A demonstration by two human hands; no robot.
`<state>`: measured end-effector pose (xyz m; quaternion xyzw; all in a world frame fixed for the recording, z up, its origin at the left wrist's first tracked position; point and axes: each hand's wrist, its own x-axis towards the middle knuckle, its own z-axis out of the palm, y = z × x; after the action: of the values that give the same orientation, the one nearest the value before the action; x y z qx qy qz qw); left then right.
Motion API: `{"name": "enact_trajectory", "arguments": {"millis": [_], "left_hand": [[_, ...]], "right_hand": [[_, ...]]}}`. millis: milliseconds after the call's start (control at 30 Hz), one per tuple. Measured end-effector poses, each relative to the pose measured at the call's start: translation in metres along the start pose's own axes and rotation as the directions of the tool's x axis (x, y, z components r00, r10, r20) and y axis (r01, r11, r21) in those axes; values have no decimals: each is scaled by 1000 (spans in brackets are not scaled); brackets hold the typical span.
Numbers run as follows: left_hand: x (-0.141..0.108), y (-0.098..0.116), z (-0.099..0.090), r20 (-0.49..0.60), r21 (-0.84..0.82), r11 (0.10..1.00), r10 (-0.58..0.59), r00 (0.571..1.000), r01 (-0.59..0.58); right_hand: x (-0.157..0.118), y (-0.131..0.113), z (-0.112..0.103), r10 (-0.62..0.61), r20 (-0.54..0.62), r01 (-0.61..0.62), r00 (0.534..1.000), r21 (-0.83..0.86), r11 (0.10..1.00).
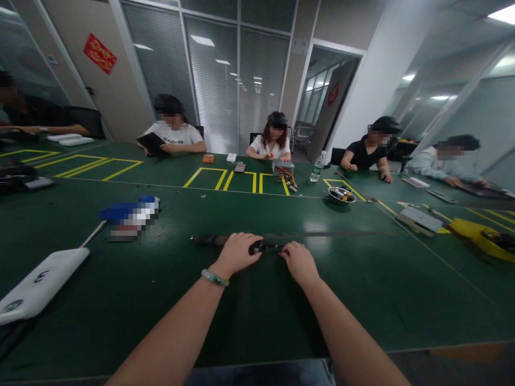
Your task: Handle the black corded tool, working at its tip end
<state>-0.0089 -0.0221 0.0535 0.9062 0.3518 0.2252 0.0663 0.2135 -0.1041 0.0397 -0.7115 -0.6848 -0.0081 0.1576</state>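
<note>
A long, dark, roughly cylindrical tool [207, 239] lies across the green table in front of me, its narrow tip pointing left and a brownish stretch near its middle. My left hand [241, 252], with a bracelet at the wrist, is wrapped over it from above. Black parts and thin dark strands [270, 247] run out to the right between my hands. At that end my right hand [300, 261] pinches a thin dark piece with its fingertips. Its exact kind is too dark and small to make out.
On my left are a white numbered power bank [44, 281] and a blue-and-white packet [132, 214]. Farther off stand a metal bowl [341, 199] of small parts, a water bottle [317, 167] and a grey box with wires [284, 167]. Several people sit around the table [249, 321].
</note>
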Motion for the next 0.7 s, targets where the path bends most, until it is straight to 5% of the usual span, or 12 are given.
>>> {"name": "enact_trajectory", "arguments": {"millis": [200, 467, 700], "left_hand": [[-3, 3, -5, 18, -23, 1000, 20, 1000, -19], [1, 9, 8, -79, -33, 996, 77, 994, -80], [3, 13, 11, -63, -24, 993, 110, 992, -111]], "right_hand": [[-4, -4, -9, 7, 15, -8, 1000, 82, 997], [-24, -24, -19, 223, 180, -200, 958, -135, 970], [0, -12, -11, 377, 79, -363, 923, -148, 920]]}}
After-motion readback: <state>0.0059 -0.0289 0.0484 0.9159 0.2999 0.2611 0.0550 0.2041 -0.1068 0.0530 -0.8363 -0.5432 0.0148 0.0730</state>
